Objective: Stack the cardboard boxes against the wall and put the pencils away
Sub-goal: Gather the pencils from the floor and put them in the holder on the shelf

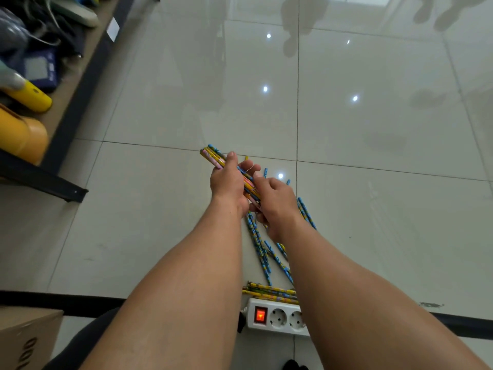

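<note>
- At far left, cardboard box (24,337) on the floor (373,209).
- With left hand (229,182), clenches pencil bundle (214,157) above the floor.
- With right hand (277,206), pinches the bundle's near end.
- Below, loose pencils (258,247) scattered beside power strip (274,316).
</note>
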